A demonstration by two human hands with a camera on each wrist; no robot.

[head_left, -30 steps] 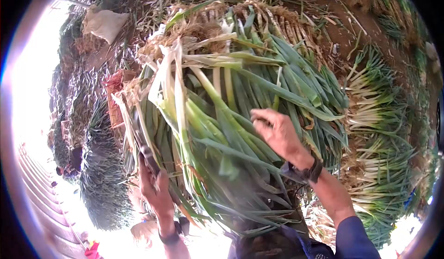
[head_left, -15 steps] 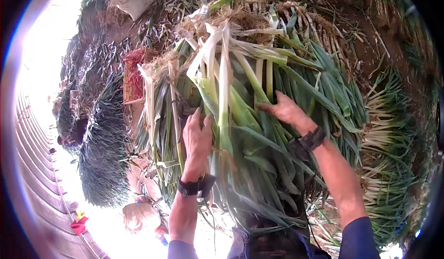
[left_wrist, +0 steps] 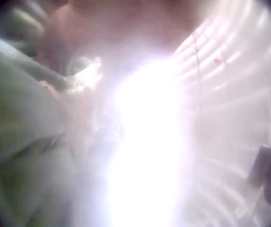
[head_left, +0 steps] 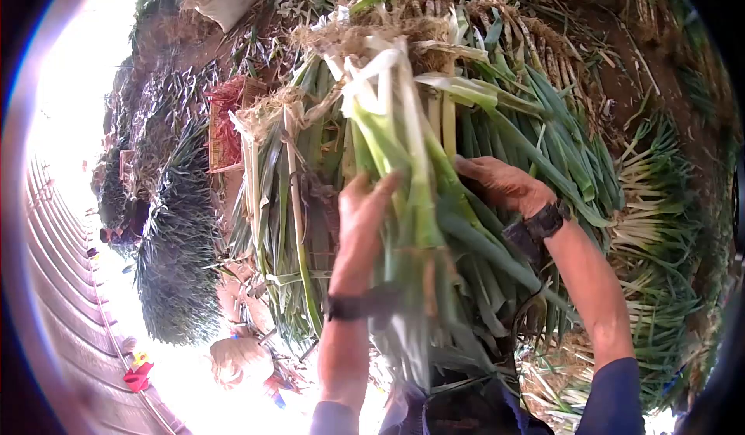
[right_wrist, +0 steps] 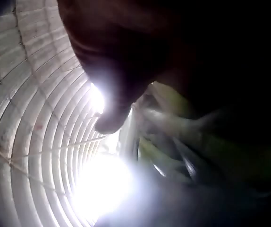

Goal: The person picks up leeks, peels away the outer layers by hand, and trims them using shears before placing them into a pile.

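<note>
A large pile of leeks (head_left: 423,210) fills the middle of the head view, with white stems and roots at the far side and green leaves toward the body. My left hand (head_left: 361,214) grips several leeks from the left, its thumb across the pale green stems; motion blurs it. On the other side my right hand (head_left: 508,185) holds the same bunch, its fingers bent in among the leaves and partly hidden. Bright glare washes out much of the left wrist view. In the right wrist view the dark right hand (right_wrist: 121,52) has its thumb pointing down beside leek stems (right_wrist: 173,123).
More leeks lie in a row (head_left: 660,241) along the right, and a dark green heap (head_left: 182,241) stands on the left. A crate (head_left: 227,124) with red netting sits behind the pile. A pale sack (head_left: 223,0) lies at the far left, by the ribbed wall (head_left: 70,303).
My left hand let go of the dark thing at the left side and came in to the leeks. My right hand came down onto them. The bunch between my hands has shifted right.
</note>
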